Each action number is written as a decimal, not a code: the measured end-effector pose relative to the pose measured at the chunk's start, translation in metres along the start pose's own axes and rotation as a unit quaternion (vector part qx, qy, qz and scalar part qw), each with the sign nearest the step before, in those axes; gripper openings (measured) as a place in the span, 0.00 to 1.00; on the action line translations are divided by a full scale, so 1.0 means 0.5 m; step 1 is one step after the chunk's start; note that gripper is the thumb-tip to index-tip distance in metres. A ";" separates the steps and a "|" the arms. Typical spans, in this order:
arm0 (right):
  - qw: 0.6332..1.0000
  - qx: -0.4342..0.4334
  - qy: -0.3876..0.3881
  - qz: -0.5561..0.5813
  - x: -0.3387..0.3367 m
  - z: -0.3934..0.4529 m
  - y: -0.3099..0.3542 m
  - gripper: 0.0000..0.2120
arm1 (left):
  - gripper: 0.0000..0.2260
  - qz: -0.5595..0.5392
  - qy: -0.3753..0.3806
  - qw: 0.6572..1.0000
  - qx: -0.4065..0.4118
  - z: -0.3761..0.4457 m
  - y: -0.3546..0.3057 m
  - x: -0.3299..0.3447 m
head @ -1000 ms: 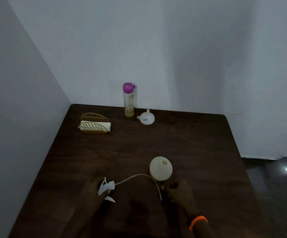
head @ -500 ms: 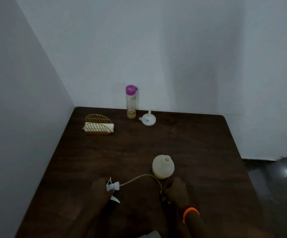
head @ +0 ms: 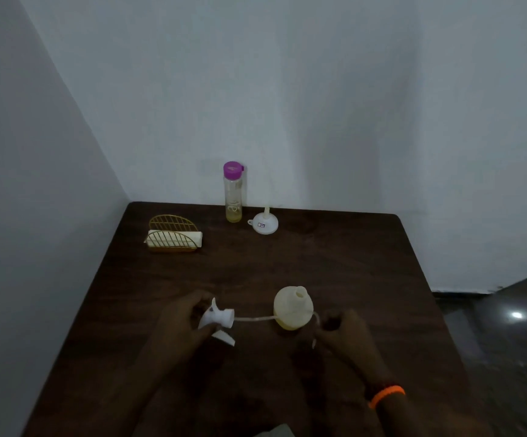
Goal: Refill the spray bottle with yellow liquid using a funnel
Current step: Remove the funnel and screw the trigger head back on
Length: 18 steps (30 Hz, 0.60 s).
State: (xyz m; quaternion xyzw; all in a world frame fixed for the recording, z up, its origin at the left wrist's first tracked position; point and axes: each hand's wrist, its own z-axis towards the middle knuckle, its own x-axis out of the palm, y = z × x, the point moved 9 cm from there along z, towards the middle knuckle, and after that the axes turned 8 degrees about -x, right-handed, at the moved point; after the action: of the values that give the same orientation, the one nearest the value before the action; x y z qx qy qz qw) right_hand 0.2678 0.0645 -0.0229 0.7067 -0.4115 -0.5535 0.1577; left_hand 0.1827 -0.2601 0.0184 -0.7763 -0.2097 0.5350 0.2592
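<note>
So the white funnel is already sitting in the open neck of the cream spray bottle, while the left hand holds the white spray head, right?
Not quite. The head view shows the white funnel upside down at the back of the dark wooden table, beside the purple-capped clear bottle. The cream spray bottle has an open, empty neck. The left hand does hold the white spray head.

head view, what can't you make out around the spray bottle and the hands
- Right hand: whether its fingers pinch the tube end; too dark.
- Dip tube: its middle runs behind the spray bottle.
- Funnel label: too small to read.
- Left hand: its fingers on the spray head merge with the dark table.
</note>
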 end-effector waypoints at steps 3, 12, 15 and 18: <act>0.997 -0.055 -0.052 -0.014 -0.077 0.006 0.071 0.05 | 0.18 -0.018 -0.004 1.000 0.018 -0.007 -0.048 -0.052; 0.982 -0.170 -0.083 -0.009 -0.105 0.057 0.211 0.02 | 0.18 -0.068 -0.030 0.997 0.037 -0.021 -0.049 -0.147; 0.984 -0.162 -0.074 -0.001 -0.083 0.067 0.193 0.02 | 0.17 -0.068 -0.026 0.995 0.072 -0.034 -0.061 -0.161; 0.987 -0.149 -0.051 0.009 -0.060 0.072 0.166 0.01 | 0.18 -0.064 -0.028 0.994 0.089 -0.044 -0.075 -0.169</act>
State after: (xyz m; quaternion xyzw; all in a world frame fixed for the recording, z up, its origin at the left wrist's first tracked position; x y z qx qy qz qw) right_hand 0.1995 0.0449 0.0411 0.6421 -0.3382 -0.6427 0.2453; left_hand 0.1730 -0.2859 0.1093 -0.7200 -0.2180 0.5550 0.3550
